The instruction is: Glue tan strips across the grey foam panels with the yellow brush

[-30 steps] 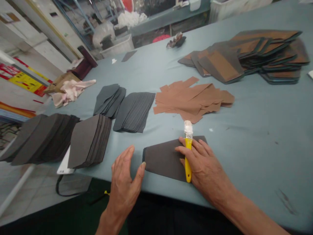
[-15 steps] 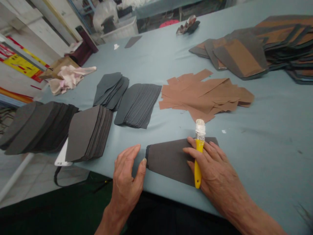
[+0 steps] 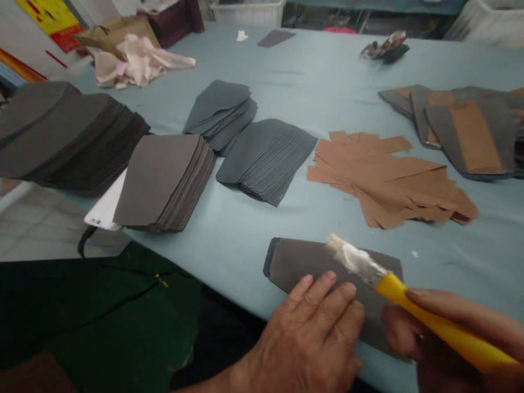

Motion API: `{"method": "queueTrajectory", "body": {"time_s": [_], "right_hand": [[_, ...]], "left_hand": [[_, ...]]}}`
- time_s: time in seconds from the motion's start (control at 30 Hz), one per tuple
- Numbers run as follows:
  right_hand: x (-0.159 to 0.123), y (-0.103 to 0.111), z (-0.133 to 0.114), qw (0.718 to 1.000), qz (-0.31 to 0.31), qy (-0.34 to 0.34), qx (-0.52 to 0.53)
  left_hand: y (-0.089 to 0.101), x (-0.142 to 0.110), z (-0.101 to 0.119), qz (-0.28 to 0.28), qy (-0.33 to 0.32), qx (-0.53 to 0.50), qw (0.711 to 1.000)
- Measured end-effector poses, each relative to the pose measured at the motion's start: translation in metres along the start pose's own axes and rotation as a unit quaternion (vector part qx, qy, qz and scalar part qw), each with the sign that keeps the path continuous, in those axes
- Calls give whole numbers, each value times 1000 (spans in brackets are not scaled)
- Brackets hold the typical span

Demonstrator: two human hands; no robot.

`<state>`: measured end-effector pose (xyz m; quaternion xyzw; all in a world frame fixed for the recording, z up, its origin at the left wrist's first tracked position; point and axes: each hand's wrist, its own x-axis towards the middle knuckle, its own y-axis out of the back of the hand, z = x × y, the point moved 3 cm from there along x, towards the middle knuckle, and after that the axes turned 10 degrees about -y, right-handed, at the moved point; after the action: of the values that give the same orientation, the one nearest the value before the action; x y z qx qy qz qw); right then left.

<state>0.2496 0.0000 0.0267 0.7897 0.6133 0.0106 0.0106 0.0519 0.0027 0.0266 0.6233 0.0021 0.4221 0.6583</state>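
My left hand [image 3: 311, 333] lies flat on a dark grey sheet [image 3: 323, 262], pressing its lower part against the table. That sheet is a tapered piece with a black edge at its left end. My right hand [image 3: 446, 333] grips a yellow-handled brush [image 3: 393, 286] at the lower right. The bristles are matted white and reach over the sheet, close above its surface. My right hand covers the sheet's lower right corner, and my left hand hides its near edge.
Stacks of dark grey pieces [image 3: 164, 183] stand on the pale blue table [image 3: 327, 93] to the left and centre. Loose tan strips [image 3: 385, 180] lie to the right, beside layered grey-and-tan pieces [image 3: 470, 134]. A crumpled pink cloth [image 3: 139, 63] lies at the far end. The table's near edge runs below left.
My right hand has turned the brush from upright to nearly level, lifting it off the sheet. My left hand has moved from the sheet's left end onto its surface. The view has shifted.
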Motion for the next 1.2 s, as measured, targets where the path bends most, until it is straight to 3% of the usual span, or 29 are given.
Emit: {"method": "queueTrajectory", "body": {"time_s": [0.1,0.2,0.3,0.5,0.63,0.77,1.0,1.2], "right_hand": [[11,-37,-17,995,-61,-74,3],[16,-66,-28,996,-31,-86,1],[17,-81,-24,990,-48,-126,-28],[22,-89,-14,981,-72,-174,-50],[24,-94,-13,982,-68,-146,-95],[25,-97,-11,984,-54,-106,-136],[27,-103,-11,989,-13,-68,-132],[26,-103,-9,986,17,-55,-155]], "left_hand": [[-13,-2,-1,-33,5,-36,999],[-21,-6,-1,-58,-3,-56,997],[-25,-9,-1,-38,14,-65,997],[-33,-8,3,-66,35,-91,993],[-28,-4,1,-41,40,-73,996],[-24,-3,0,-54,18,-54,997],[-15,1,-2,-13,-1,19,1000],[-23,-2,0,-12,5,32,999]]}}
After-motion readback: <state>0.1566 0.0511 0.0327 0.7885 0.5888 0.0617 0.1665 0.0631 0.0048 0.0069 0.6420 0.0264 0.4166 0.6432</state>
